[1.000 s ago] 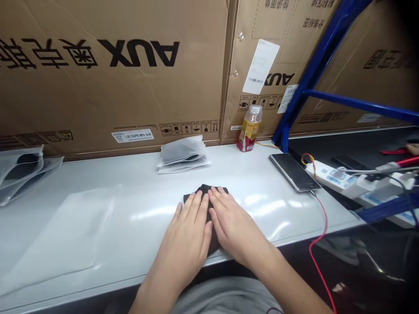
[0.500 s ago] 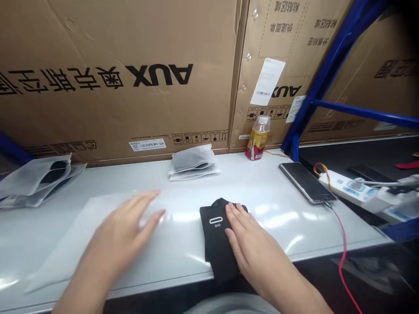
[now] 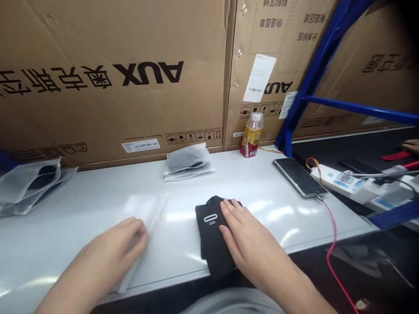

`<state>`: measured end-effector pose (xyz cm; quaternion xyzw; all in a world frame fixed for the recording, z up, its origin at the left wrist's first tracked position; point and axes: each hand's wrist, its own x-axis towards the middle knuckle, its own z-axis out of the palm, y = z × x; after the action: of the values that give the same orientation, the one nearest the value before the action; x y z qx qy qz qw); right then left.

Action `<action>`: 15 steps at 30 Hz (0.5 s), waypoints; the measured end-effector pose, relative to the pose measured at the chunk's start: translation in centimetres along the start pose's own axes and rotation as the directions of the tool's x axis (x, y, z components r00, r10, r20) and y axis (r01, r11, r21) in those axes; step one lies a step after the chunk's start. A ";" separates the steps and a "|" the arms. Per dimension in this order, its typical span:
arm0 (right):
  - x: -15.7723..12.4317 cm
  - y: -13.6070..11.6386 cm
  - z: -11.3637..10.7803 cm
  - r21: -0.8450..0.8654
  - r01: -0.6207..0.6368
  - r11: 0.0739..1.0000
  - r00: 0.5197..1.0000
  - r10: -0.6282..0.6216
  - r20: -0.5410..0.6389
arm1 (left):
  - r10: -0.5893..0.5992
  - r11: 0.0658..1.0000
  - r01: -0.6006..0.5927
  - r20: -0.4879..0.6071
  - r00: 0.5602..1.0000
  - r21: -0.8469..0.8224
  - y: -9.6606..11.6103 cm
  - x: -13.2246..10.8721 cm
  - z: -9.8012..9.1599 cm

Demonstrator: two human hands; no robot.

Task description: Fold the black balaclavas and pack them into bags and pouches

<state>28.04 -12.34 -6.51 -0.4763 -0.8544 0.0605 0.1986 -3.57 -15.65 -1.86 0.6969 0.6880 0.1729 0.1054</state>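
Two hands are at work on separate things. Your right hand (image 3: 247, 237) lies flat on the right side of the folded black fabric (image 3: 212, 244), fingers extended and side by side, pressing instead of pinching. The fabric sits on the table (image 3: 178, 257) just in front of you, its near end at the near edge, its white printed mark (image 3: 210, 219) facing up.

Your left hand (image 3: 116, 244) is at the translucent bag (image 3: 140, 207), left of the fabric, with the fingers curled in narrow; blur hides whether they have closed on the film, so I cannot tell.

Hold the right palm light and level, since a sideways push could ruck the layers or slide them off the near edge. With the left, take one edge of the film between thumb and forefinger; a bunched handful would probably crease it. Lift it clear of the fabric so nothing drags.
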 end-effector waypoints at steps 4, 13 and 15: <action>0.0 -1.4 -1.4 0.083 0.183 0.980 0.977 -0.171 -0.130 | 0.120 0.992 -0.123 0.219 0.968 -0.003 3.9 -0.6 0.7; 0.1 -2.6 -0.7 0.202 0.374 0.905 0.917 -0.328 -0.226 | 0.179 0.982 -0.151 0.285 0.942 -0.117 6.3 -1.0 2.0; 0.2 -2.4 -0.5 0.179 0.379 0.908 0.912 -0.334 -0.236 | 0.178 0.980 -0.145 0.267 0.947 -0.138 6.2 -0.9 1.9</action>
<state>26.24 -13.57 -5.30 -0.2899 -0.8908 0.0693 0.3429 2.92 -16.60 -1.31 0.7610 0.5955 0.1210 0.2270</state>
